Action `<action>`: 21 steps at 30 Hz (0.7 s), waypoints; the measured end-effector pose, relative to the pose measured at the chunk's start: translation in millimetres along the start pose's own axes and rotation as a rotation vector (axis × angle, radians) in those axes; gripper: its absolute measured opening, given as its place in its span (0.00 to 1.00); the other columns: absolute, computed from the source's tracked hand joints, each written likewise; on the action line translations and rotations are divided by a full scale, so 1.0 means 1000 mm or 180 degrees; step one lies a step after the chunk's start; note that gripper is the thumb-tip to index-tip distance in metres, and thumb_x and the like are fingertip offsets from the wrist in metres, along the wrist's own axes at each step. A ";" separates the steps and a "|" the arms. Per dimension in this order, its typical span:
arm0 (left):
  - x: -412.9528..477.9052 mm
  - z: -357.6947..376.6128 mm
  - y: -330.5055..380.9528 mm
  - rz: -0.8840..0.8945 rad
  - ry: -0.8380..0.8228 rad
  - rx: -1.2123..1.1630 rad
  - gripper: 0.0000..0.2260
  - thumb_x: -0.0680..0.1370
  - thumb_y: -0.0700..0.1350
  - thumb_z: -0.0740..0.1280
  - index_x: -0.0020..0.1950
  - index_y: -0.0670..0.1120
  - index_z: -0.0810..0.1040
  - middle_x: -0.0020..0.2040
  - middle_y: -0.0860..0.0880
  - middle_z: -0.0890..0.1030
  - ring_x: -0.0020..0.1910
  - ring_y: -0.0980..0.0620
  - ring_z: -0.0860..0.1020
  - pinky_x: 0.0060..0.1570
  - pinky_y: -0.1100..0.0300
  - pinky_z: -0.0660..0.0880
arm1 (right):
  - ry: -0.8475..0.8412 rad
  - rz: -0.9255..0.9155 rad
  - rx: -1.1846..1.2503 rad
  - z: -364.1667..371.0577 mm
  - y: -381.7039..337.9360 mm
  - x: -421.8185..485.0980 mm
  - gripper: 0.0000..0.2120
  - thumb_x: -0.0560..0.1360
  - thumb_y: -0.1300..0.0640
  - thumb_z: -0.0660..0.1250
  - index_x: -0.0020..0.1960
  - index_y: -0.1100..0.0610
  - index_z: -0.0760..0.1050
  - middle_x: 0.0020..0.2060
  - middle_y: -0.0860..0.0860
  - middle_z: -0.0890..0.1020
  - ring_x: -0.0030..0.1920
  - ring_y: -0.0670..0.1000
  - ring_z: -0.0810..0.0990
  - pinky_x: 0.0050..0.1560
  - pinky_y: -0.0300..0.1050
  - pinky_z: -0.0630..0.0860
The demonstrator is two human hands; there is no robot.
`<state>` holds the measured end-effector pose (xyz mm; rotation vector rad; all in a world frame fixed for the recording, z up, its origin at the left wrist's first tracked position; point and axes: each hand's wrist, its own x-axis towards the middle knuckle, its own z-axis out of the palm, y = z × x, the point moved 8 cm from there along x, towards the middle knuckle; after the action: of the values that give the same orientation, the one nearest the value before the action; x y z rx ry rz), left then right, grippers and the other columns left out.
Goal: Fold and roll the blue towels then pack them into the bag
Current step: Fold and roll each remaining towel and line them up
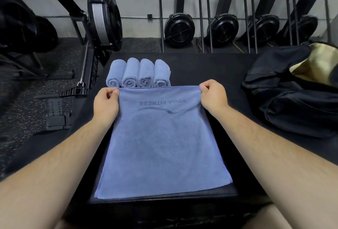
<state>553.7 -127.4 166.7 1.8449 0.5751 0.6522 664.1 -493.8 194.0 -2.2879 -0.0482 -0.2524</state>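
Over on the left, the rowing machine (102, 18) stands idle on the speckled floor, and now we come in to the action: the left hand (106, 103) has a pinch grip on the far left corner of the flat blue towel (161, 146), thumb and fingers clamped on the hem. Just beyond that edge, four rolled towels (138, 73) sit side by side on the black bench (210, 67), touching one another, finished and waiting. The flat towel lies spread along the bench toward the person, its lettering facing away. Across to the right hand (213, 96), same story, pinching the far right corner, so both corners are held level. This looks like the fold step on the fifth towel, with rolling to come. The next move, I'd judge, calls for carrying both corners together and evenly so the hems line up, then smoothing before the roll. Far right, the dark bag (292, 97) lies open on the bench, pale lining showing, nothing packed that I can see.
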 end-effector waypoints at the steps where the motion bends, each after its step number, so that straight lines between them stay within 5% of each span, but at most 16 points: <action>1: 0.000 -0.005 0.004 -0.0017 0.0005 0.0002 0.06 0.83 0.47 0.64 0.55 0.47 0.79 0.45 0.56 0.79 0.43 0.60 0.75 0.41 0.70 0.68 | 0.0014 -0.0036 0.0025 -0.008 -0.005 -0.003 0.08 0.76 0.68 0.57 0.48 0.68 0.75 0.47 0.61 0.81 0.58 0.66 0.73 0.46 0.59 0.78; 2: 0.000 -0.010 0.010 -0.0028 0.0003 -0.0001 0.07 0.83 0.46 0.64 0.54 0.46 0.79 0.46 0.54 0.79 0.42 0.60 0.75 0.42 0.68 0.69 | 0.0006 -0.0093 0.0051 -0.016 -0.011 -0.007 0.09 0.78 0.67 0.58 0.51 0.67 0.76 0.50 0.59 0.82 0.47 0.60 0.79 0.51 0.57 0.78; 6: -0.004 -0.032 0.044 0.0022 0.0023 0.0097 0.07 0.83 0.44 0.63 0.55 0.44 0.80 0.47 0.51 0.80 0.41 0.59 0.74 0.41 0.65 0.70 | -0.0112 -0.0323 0.0049 -0.042 -0.034 -0.014 0.09 0.81 0.61 0.63 0.58 0.58 0.79 0.51 0.51 0.82 0.53 0.51 0.80 0.50 0.43 0.73; 15: -0.032 -0.087 0.130 0.0125 0.0140 -0.0028 0.07 0.83 0.39 0.60 0.55 0.42 0.77 0.36 0.48 0.81 0.33 0.53 0.77 0.34 0.60 0.71 | -0.0039 -0.0826 -0.0134 -0.112 -0.111 -0.040 0.07 0.81 0.61 0.62 0.50 0.57 0.80 0.47 0.50 0.81 0.48 0.51 0.78 0.46 0.45 0.71; 21: -0.045 -0.114 0.180 0.0192 -0.0191 -0.0742 0.01 0.80 0.38 0.68 0.50 0.43 0.78 0.31 0.51 0.84 0.38 0.48 0.83 0.54 0.50 0.81 | 0.0120 -0.0937 0.0026 -0.165 -0.152 -0.066 0.04 0.76 0.60 0.71 0.43 0.56 0.81 0.35 0.49 0.84 0.41 0.48 0.81 0.40 0.40 0.74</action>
<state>459.2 -139.8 362.4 1.6619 0.3880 0.6722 554.7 -512.1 399.4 -2.2625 -0.3674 -0.4462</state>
